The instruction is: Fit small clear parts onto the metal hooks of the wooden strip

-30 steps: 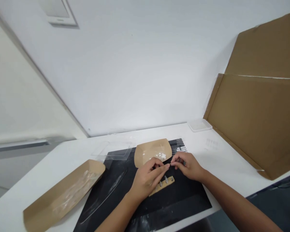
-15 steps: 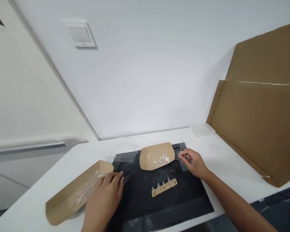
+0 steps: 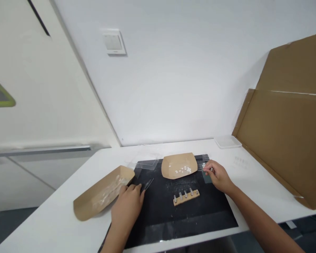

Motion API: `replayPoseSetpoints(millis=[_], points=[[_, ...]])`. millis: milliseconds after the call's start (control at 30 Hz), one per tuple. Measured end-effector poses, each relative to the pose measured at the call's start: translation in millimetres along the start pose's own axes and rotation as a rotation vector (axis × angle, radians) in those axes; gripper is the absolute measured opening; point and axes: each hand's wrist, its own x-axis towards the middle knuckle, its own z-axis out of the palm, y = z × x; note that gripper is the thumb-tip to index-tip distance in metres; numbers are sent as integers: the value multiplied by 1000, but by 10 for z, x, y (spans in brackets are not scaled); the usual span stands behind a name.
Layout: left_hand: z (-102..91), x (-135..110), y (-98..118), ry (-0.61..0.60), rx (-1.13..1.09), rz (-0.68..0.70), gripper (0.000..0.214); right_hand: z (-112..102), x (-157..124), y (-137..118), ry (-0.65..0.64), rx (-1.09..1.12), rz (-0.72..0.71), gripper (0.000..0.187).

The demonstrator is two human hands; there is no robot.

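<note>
The left hand [image 3: 129, 203] lay palm-down and unclenched, fingertips at the near end of the clear strip [image 3: 147, 183], whose long axis ran forward and rightward. The right hand [image 3: 218, 174] pinched a small piece [image 3: 211, 170]; the pegged block [image 3: 186, 197] lay between the hands, nearer the right.

Left hand [image 3: 128, 205] lies flat, palm down; right hand [image 3: 219, 174] is pinched closed.

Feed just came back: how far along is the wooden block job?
Done: four pins stand in the wooden block. In hand: the right hand pinches a small part by the parts grid; the left hand rests by a clear strip beside the long paper tray. Left, probably: white pieces lie in the small paper tray.
</note>
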Motion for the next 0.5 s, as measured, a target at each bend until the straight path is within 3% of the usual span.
replayPoseSetpoints(millis=[333, 433, 500], points=[[-61, 102, -41, -4, -20, 7, 35, 31, -10, -74, -36, -65, -26, 23], [-183, 177, 81, 27, -49, 24, 37, 41, -23, -83, -31, -100, -52, 19], [-303, 259, 264, 125, -122, 118, 35, 67, -28, -81, -34, -124, -77, 17]])
